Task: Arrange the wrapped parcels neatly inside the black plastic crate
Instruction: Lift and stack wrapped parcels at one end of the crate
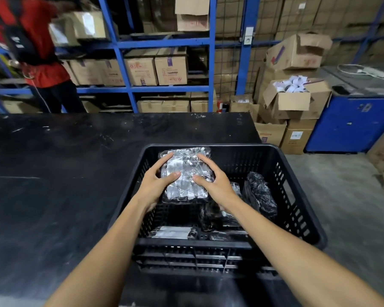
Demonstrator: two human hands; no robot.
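Observation:
A black plastic crate (297,196) stands at the right end of a black table. In its far left part lies a large parcel in clear shiny wrap (185,171). My left hand (157,185) grips its left side and my right hand (211,180) grips its right side, thumbs on top. A black-wrapped parcel (261,193) leans against the right wall. Smaller dark parcels (217,218) lie on the crate floor under my right wrist. A flat parcel with a white label (172,232) lies at the near wall.
The black table (53,173) stretches left of the crate. Behind it stand blue shelves (164,43) full of cardboard boxes. A person in a red shirt (38,52) stands at the far left. Open boxes (295,98) and a blue cabinet (353,122) stand at the right.

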